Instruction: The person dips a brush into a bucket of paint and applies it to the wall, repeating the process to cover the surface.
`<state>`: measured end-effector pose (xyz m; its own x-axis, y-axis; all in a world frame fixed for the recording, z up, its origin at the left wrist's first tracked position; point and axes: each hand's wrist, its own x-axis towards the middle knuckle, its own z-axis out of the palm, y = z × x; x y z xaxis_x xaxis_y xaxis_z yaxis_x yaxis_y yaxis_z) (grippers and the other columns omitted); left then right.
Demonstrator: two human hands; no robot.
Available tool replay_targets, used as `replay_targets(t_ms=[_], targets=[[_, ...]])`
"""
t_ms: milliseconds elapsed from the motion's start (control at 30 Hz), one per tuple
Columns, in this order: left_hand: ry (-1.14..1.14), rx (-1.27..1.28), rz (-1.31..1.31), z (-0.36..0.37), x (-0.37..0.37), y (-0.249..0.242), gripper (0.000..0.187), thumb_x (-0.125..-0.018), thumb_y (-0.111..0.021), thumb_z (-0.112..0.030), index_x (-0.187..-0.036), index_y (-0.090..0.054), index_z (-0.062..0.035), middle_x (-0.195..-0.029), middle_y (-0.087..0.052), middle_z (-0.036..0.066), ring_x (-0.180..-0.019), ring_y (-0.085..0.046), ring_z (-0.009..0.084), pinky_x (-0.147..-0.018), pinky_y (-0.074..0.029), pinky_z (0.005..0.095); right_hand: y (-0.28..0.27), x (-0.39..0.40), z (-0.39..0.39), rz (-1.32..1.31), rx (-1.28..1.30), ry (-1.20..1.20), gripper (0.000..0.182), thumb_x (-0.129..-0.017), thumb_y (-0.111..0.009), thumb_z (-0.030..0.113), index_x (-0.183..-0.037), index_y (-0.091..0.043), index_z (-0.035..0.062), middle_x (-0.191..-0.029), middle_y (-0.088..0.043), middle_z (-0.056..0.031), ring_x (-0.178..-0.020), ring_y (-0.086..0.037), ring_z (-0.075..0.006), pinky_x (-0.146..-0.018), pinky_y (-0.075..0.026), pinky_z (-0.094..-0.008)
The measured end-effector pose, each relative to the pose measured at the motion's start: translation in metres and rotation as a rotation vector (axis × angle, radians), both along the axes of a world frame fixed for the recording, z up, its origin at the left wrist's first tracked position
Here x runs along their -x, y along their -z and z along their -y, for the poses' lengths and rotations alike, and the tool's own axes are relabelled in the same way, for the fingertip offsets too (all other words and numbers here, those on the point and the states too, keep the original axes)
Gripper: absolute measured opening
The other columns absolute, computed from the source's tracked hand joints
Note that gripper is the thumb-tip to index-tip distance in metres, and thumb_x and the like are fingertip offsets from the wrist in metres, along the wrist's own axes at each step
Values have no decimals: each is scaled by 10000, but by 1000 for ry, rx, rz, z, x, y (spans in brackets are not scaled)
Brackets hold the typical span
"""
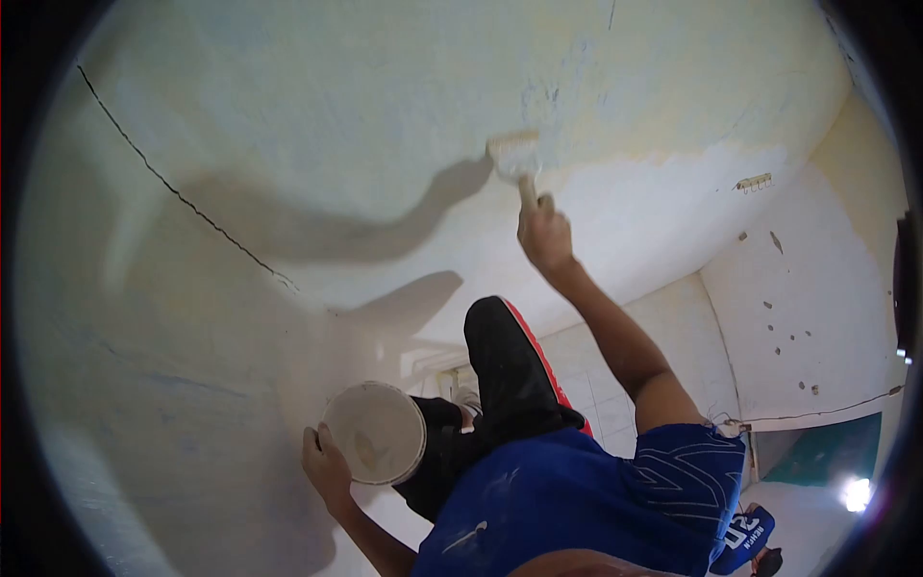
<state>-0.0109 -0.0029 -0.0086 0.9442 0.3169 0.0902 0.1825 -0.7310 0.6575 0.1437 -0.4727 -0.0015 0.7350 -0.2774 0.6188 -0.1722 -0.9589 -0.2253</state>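
Observation:
My right hand is closed round the handle of a wide brush, whose bristles are against the wall. Below the brush the wall is white, while above it the surface is yellowish and patchy. At the lower left, my left hand grips the rim of a round white bucket. Some pale material shows inside the bucket, which rests close to my dark-trousered leg.
A long crack runs down the wall on the left. A small hook rack is fixed at the upper right. Another person in a blue shirt is at the lower right, near a bright lamp. A cable crosses the right wall.

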Motion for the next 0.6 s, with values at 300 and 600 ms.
replay_targets(t_ms=[300,600], targets=[[-16,-49,-85,4,1,-6,392,-1031,-501,-288,-852,-478,59,-754,-494,257,-677,-433,387,-675,-412,473,19,95,-39,-580,-1297,-493,323,-995,-639,208,-1262,-629,25,-750,-638,-38,-672,-536,-87,-566,-412,-306],[-46,-78,-58,12,-3,-20,315,-997,-547,-311,-887,-572,-17,-801,-608,267,-773,-564,517,-684,-447,544,-86,84,-136,-883,-626,-1050,324,-930,-658,153,-1238,-687,56,-825,-701,-152,-718,-652,-230,-720,-504,-361]])
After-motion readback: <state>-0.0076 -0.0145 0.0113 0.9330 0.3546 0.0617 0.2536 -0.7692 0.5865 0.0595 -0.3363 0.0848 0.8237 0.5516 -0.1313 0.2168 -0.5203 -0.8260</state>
